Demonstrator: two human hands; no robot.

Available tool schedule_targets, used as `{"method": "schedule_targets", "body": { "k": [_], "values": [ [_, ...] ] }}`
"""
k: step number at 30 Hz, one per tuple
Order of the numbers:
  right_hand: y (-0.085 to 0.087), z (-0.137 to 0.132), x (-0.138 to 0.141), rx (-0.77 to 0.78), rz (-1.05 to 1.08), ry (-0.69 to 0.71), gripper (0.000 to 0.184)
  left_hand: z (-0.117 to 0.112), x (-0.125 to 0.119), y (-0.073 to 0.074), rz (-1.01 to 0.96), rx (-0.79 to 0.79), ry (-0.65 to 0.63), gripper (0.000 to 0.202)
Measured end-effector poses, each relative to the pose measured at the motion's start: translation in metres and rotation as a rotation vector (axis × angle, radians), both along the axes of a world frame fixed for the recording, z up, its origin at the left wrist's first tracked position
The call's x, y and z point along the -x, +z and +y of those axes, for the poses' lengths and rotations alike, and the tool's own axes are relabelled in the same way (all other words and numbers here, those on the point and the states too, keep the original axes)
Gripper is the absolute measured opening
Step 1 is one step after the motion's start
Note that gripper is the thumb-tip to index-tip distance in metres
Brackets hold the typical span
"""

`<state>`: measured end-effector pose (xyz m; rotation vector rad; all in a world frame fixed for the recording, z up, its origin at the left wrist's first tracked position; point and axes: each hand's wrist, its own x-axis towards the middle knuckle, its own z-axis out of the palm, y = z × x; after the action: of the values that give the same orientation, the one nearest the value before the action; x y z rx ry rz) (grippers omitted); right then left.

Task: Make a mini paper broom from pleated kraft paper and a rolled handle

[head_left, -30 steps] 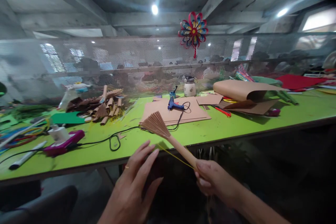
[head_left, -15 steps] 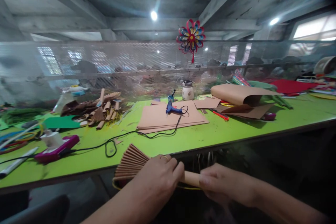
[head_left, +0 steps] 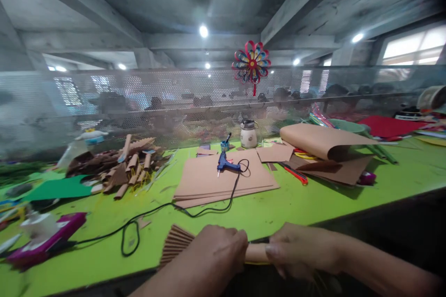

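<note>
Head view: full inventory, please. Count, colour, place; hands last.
Fan: 1, brown, in both hands
Table: 1, lime green, across view
Glue gun: 1, blue, on card
Card: several sheets, brown, mid-table
Cord: 1, black, gun towards power strip
Power strip: 1, purple, left front
Paper pieces: many, brown, left of card
Green sheet: 1, green, far left
Bottle: 1, whitish, dark top, behind card
Brown roll: 1, brown, right
Red sheet: 1, red, far right
Ornament: 1, multicoloured, above table
Screen: 1, grey mesh, behind table
Lamps: several, white, ceiling
Other clutter: too blurred to count
Left hand: 1, bare, near fan's pleats
Right hand: 1, bare, on handle
</note>
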<state>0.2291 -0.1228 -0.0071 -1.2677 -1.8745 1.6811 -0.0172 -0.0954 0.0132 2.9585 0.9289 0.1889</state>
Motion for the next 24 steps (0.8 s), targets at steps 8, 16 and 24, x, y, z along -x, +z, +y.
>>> {"method": "schedule_targets", "body": {
  "k": [8,16,24],
  "values": [
    [0.015,0.049,-0.007,0.067,-0.031,0.069,0.054,0.028,-0.002,0.016,-0.067,0.172,0.091,0.021],
    [0.012,0.087,-0.008,0.120,-0.071,0.151,0.053,0.048,0.003,0.020,-0.123,0.344,0.148,0.006],
    [0.016,0.115,-0.014,0.067,-0.141,0.208,0.049,0.060,0.001,0.004,-0.140,0.286,0.168,0.007]
  ]
}}
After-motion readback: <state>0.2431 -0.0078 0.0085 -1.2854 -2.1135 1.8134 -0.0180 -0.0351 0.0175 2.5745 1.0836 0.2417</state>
